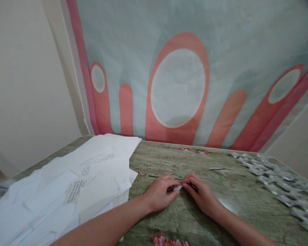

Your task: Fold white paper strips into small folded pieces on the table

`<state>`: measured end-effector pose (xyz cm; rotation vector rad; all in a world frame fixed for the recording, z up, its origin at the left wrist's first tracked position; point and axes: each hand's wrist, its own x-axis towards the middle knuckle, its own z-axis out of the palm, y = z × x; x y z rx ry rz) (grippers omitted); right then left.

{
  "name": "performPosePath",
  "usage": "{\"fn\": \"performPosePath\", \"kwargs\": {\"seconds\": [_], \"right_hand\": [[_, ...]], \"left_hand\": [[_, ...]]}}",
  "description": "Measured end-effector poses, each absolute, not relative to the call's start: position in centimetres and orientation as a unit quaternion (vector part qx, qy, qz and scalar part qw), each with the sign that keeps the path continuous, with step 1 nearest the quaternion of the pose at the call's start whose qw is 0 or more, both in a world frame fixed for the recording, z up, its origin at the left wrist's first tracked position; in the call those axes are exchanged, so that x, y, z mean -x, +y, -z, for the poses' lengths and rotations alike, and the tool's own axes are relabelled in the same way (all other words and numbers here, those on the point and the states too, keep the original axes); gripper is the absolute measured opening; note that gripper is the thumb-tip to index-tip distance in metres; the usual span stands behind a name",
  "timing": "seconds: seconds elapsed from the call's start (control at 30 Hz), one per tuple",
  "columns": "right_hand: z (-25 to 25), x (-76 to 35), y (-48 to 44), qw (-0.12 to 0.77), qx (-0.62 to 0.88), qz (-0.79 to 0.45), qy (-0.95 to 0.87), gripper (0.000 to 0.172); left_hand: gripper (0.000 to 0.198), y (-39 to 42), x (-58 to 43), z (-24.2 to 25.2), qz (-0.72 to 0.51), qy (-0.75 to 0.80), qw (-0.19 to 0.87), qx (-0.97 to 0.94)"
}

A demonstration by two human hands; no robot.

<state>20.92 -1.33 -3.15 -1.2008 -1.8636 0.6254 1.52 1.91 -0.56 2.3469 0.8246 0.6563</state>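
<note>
A small folded piece of white paper point(178, 188) is pinched over the middle of the table. My left hand point(160, 192) grips it from the left between thumb and fingers. From the right, my right hand point(200, 192) closes its thumb and fingertips on the paper's other end. The two hands almost meet, and the fingers cover part of the paper. To the left of my left hand lies a wide heap of loose white paper sheets point(102, 155), some with printed text.
Rows of folded, linked paper strips point(279, 181) lie along the table's right side. The wood-patterned tabletop point(164, 155) has red flower prints point(166, 239). Behind the table's far edge hangs a grey-blue sheet with red shapes point(179, 89). A pale wall point(28, 85) stands at left.
</note>
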Motion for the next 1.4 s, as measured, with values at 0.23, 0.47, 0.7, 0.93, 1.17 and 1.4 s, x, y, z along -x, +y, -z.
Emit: {"fn": "performPosePath", "kwargs": {"seconds": [0.23, 0.47, 0.7, 0.93, 1.17, 1.4], "right_hand": [[3.2, -20.4, -1.8, 0.435, 0.497, -0.312, -0.683, 0.018], [3.4, -19.4, -2.1, 0.483, 0.465, -0.419, -0.612, 0.025], [3.2, -19.2, -2.4, 0.464, 0.470, -0.324, -0.677, 0.013], [3.3, -19.2, -2.4, 0.426, 0.476, -0.281, -0.716, 0.009], [3.2, -19.2, -2.3, 0.421, 0.491, -0.271, -0.712, 0.007], [2.4, -19.1, -2.5, 0.433, 0.469, -0.317, -0.702, 0.014]], "left_hand": [[0.022, 1.9, -1.8, 0.7, -0.274, 0.311, 0.307, -0.857], [0.021, 1.9, -1.9, 0.6, -0.297, 0.309, 0.347, -0.834], [0.026, 2.1, -1.7, 0.6, -0.298, 0.298, 0.358, -0.833], [0.025, 2.2, -1.9, 0.5, -0.316, 0.313, 0.372, -0.815], [0.025, 2.0, -1.9, 0.6, -0.311, 0.290, 0.404, -0.810], [0.023, 2.1, -1.9, 0.6, -0.312, 0.308, 0.403, -0.803]]}}
